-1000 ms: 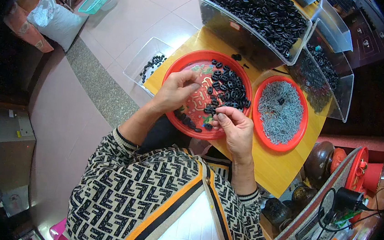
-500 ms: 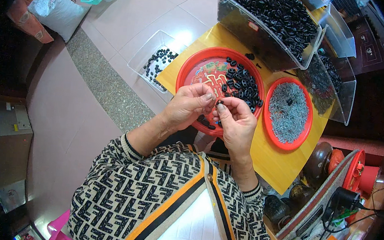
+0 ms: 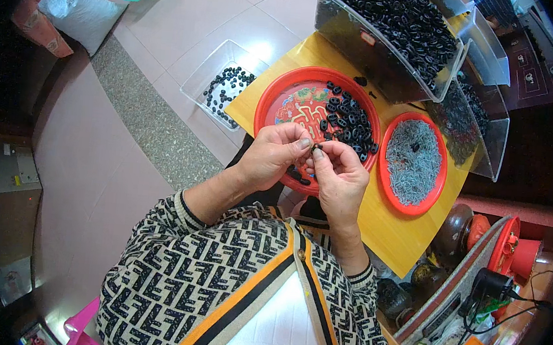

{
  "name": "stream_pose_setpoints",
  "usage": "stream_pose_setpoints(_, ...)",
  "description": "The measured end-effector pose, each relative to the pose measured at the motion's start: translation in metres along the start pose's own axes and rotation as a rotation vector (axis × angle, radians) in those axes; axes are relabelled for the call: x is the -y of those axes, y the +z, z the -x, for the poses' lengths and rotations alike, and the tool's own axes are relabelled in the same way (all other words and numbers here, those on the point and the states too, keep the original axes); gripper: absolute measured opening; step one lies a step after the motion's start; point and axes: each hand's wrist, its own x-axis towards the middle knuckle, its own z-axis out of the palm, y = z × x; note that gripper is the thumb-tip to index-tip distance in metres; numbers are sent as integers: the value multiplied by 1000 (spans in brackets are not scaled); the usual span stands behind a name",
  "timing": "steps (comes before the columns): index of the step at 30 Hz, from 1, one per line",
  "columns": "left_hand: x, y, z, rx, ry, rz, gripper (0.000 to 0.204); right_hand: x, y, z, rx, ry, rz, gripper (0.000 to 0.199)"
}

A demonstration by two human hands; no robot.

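Over the front part of a round red tray (image 3: pixel 265 96), my two hands meet fingertip to fingertip. My right hand (image 3: pixel 343 178) pinches a small black plastic piece (image 3: pixel 317 148) between thumb and forefinger. My left hand (image 3: pixel 271 157) is closed in a pinch right beside it; what lies between its fingertips is too small to make out. Black oval pieces with holes (image 3: pixel 350 121) are heaped on the tray's right side. A few more dark pieces (image 3: pixel 297 174) lie at its front, partly behind my hands. To the right, a red oval tray (image 3: pixel 443 180) holds many thin grey screw-like pieces (image 3: pixel 415 171).
The trays stand on a yellow table (image 3: pixel 392 242). A large clear bin (image 3: pixel 373 46) full of black pieces stands at the back, with another clear bin (image 3: pixel 492 152) to its right. On the floor at left is a clear box (image 3: pixel 195 86) with scattered black pieces.
My left fingertips have shifted slightly against the black piece. My right hand keeps its pinch. The whole view has moved a little.
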Motion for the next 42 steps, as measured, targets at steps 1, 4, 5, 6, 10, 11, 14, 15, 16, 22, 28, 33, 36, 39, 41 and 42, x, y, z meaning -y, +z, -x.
stream_pose_setpoints(1,0,2,0,1,0,1,8,0,0,0,0,0,1,12)
stream_pose_setpoints(4,2,7,1,-49,65,-144,7,-2,1,1,-34,-35,58,11)
stream_pose_setpoints(5,4,7,1,-64,96,-191,7,-2,1,1,-47,-37,64,11)
stream_pose_setpoints(6,5,7,1,-78,127,-238,7,-3,1,1,-60,-38,71,10)
stream_pose_setpoints(10,8,7,2,-83,112,-267,7,-6,-2,2,-67,-30,110,8)
stream_pose_setpoints(11,10,9,2,-89,120,-252,6,-7,-4,2,-63,-37,125,8)
stream_pose_setpoints(14,14,9,0,-106,117,-256,6,-14,-8,1,-66,-33,138,8)
stream_pose_setpoints(15,16,9,-1,-117,109,-275,5,-16,-10,1,-71,-24,138,8)
stream_pose_setpoints(16,18,8,-2,-116,105,-275,5,-18,-11,1,-74,-22,137,8)
stream_pose_setpoints(22,12,14,-6,-131,-65,-298,8,-22,-35,3,-126,68,-39,8)
stream_pose_setpoints(28,-6,-10,-57,50,642,-1451,12,-18,-55,5,-163,42,-115,9)
stream_pose_setpoints(33,-9,-8,-90,232,632,-1670,15,-19,-58,10,-176,37,-132,9)
stream_pose_setpoints(36,-7,-6,-97,235,628,-1795,14,-20,-62,11,-176,50,-149,9)
stream_pose_setpoints(39,-3,-6,-101,226,577,-1873,12,-21,-64,10,-171,56,-140,9)
stream_pose_setpoints(41,0,-9,-103,214,549,-1899,11,-21,-63,11,-169,75,-147,10)
stream_pose_setpoints(42,1,-12,-104,227,491,-1875,12,-21,-63,10,-168,75,-148,10)
